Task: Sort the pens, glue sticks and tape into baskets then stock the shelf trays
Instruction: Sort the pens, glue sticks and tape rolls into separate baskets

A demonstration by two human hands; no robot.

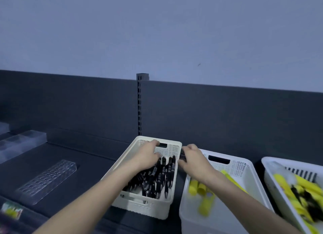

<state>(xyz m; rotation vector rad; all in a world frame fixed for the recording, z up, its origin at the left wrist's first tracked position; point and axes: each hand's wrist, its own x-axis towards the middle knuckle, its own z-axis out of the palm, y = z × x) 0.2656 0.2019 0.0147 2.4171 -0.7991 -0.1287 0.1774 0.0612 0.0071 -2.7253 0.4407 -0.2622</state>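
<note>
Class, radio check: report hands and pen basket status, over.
Left hand in pen basket, on pens, grip unclear. Right hand at its right rim, grip unclear. Glue basket close on right.

- A shop's stationery aisle, judging by the fittings.
- At 12 o'clock, a slotted metal upright (139,108) splits a dark back panel (70,108), as on retail shelving.
- At 8 o'clock, a clear holed display tray (49,179) lies on the dark shelf (83,165).
- From 6 to 4 o'clock, white baskets (139,205) hold bulk black pens (157,177) and yellow glue sticks (193,187).
</note>
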